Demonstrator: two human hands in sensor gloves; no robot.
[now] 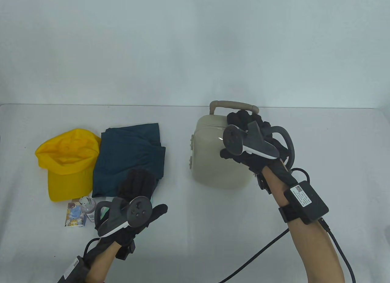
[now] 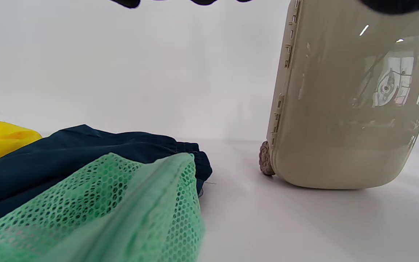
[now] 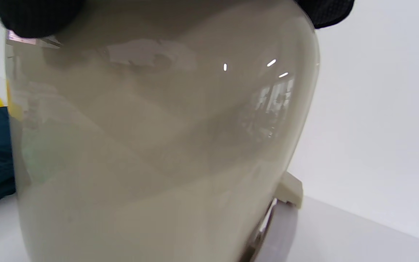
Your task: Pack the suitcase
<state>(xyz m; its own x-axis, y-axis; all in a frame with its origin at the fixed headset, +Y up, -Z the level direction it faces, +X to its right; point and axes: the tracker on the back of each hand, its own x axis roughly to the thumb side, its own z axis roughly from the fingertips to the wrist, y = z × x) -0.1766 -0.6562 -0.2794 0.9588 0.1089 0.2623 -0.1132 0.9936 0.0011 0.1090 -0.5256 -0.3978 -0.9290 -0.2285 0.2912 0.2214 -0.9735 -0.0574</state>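
Suitcase [image 1: 213, 155] stands upright on the table [image 1: 195, 240], shell shut, and serves as my reference for every place below. Beige hard shell, glossy; handle [image 1: 233, 105] raised along its far top edge, latches on its left edge, one wheel [image 2: 264, 158] visible at the bottom in the left wrist view.

Right hand [image 1: 253, 139]: my fingers [image 1: 240, 116] lie over the top right corner of the suitcase, just below the handle. Whether they curl to grip or merely rest there, I cannot tell; the tracker on the back of the hand hides them. In the right wrist view the gloved fingertips sit at the shell's upper edge.

Left hand [image 1: 134, 200]: fingers [image 1: 138, 180] straight and relaxed, grasping nothing, laid on the near edge of the dark teal folded garment [image 1: 128, 158]. This hand is well to the left of the suitcase and nearer to me.

Left of the suitcase, apart from it:
- dark teal folded garment, closest to it
- yellow cap [image 1: 68, 162], touching the garment's far-left side
- green mesh pouch [image 2: 96, 214], against the garment's near edge, under my left hand
- small bottle [image 1: 87, 206] and small printed box [image 1: 74, 219], left of my left hand, just beside each other

Cables run from both wrist units toward the near table edge.
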